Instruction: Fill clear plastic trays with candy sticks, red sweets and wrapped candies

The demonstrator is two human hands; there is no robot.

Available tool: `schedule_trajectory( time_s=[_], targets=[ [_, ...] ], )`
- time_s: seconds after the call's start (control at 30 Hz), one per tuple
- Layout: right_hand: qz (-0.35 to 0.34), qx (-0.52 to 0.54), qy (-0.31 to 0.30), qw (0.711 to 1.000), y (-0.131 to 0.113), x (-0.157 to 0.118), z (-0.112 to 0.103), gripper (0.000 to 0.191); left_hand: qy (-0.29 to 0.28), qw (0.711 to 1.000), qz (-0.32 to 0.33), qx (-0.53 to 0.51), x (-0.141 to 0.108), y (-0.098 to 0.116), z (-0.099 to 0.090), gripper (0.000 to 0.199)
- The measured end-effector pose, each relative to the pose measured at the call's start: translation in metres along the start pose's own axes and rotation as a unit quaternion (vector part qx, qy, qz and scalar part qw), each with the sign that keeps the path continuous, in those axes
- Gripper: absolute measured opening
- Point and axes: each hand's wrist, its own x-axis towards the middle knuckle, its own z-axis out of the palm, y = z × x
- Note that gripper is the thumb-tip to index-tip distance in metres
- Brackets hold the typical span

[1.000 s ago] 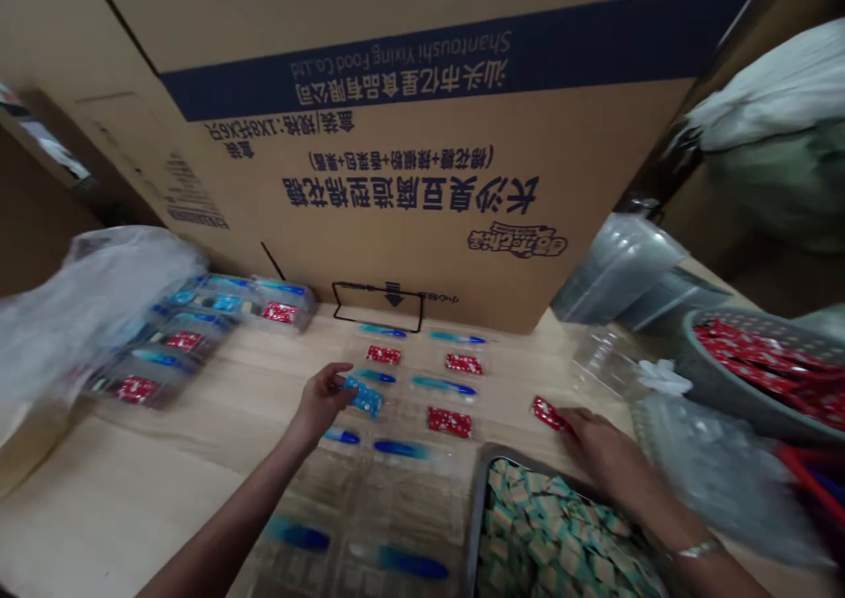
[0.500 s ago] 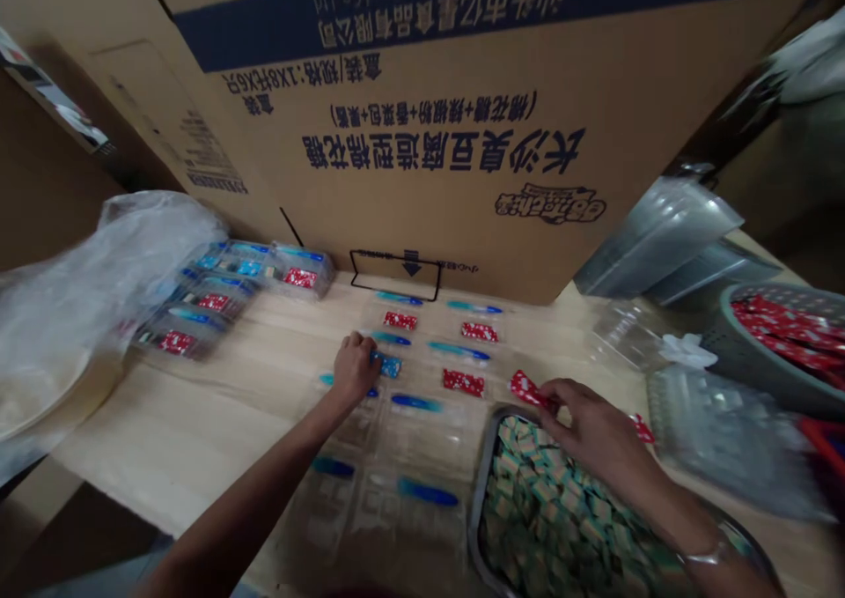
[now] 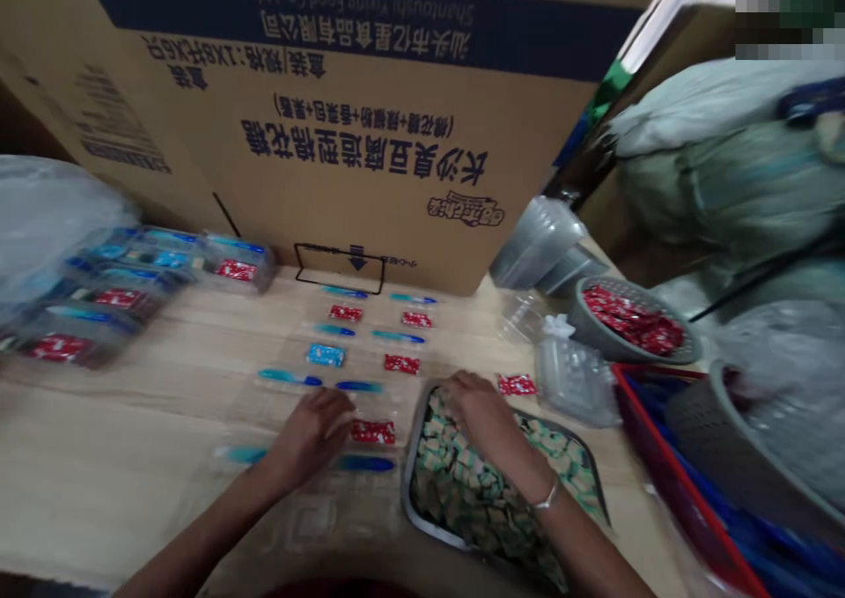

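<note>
My left hand point(image 3: 315, 432) is over the clear plastic trays point(image 3: 310, 514), fingers curled, fingertips beside the left end of a red packet point(image 3: 373, 431). Whatever those fingers hold, if anything, is hidden. Fingers bent down, my right hand point(image 3: 481, 409) reaches into the top left of a metal tray point(image 3: 410, 492) heaped with small layered beige-and-green pieces point(image 3: 466, 466). Its fingertips are hidden too. In the farther tray compartments lie a blue packet point(image 3: 326, 355) and several red packets, one of them a nearer red packet point(image 3: 402, 365). Blue pen-shaped sticks point(image 3: 360, 387) lie along the compartments.
A large printed carton point(image 3: 370, 158) stands at the back. Filled clear packs point(image 3: 236, 268) sit at left. To the right are a loose red packet point(image 3: 517, 385), stacked clear trays point(image 3: 574, 373), a grey basket point(image 3: 587, 321) of red packets and a red-rimmed crate point(image 3: 673, 466).
My left hand has left the blue packet and moved nearer. My right hand no longer shows its red packet and is at the pieces; a red packet now lies in the third row. The view has shifted right.
</note>
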Motion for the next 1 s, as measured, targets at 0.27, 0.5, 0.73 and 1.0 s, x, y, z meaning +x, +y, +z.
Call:
schedule_trajectory(
  time_s=[0.27, 0.5, 0.73, 1.0],
  targets=[
    [0.14, -0.066, -0.069, 0.986, 0.114, -0.01, 0.012, 0.022, -0.112, 0.992, 0.03, 0.053, -0.004, 0.036, 0.003, 0.025],
    [0.158, -0.026, -0.046, 0.986, 0.11, -0.003, 0.032, 0.02, -0.113, 0.993, 0.024, 0.035, -0.023, 0.044, 0.009, 0.049],
    [0.199, 0.034, 0.003, 0.979, 0.114, 0.003, 0.037, 0.013, -0.061, 0.998, 0.001, 0.019, -0.014, 0.036, 0.009, 0.032],
    [-0.01, 0.163, 0.094, 0.982, 0.006, -0.019, 0.022, 0.017, -0.137, 0.99, -0.005, -0.015, -0.068, 0.038, -0.013, 0.075]
  ],
)
